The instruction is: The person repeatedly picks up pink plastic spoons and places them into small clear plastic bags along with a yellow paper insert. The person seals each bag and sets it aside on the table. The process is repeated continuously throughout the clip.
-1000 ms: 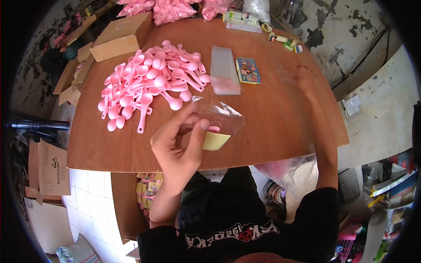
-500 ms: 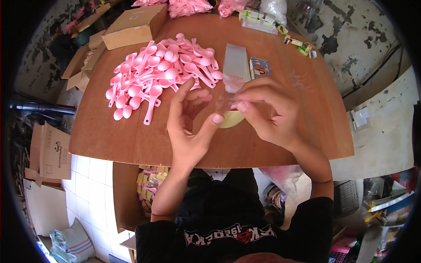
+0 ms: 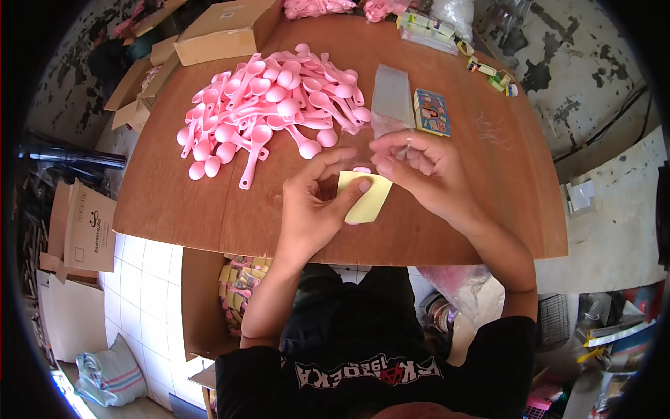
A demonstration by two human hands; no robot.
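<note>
My left hand (image 3: 307,206) is closed on a pale yellow card (image 3: 370,199), with the thumb lying flat across its face. A bit of pink plastic (image 3: 361,170) pokes out above the card's top edge and a sliver shows below; the rest is hidden. At the top of the card my right hand (image 3: 429,167) pinches thin clear plastic, which looks like the mouth of a small bag. Left of and beyond my hands lies a heap of pink spoons (image 3: 259,134). A stack of clear plastic sleeves (image 3: 392,91) lies just past my right fingers.
A small blue and yellow box (image 3: 431,112) lies beside the sleeves. At the table's back left stands a cardboard box (image 3: 223,35); several small bottles (image 3: 492,73) lie at the far right. Below the table edge, an open carton (image 3: 199,314) holds many packed pink and yellow pieces.
The yellow card has turned its flat face up, and my left thumb has come down onto it. Both hands have shifted slightly; the right still pinches the clear plastic. The head view has moved a little.
</note>
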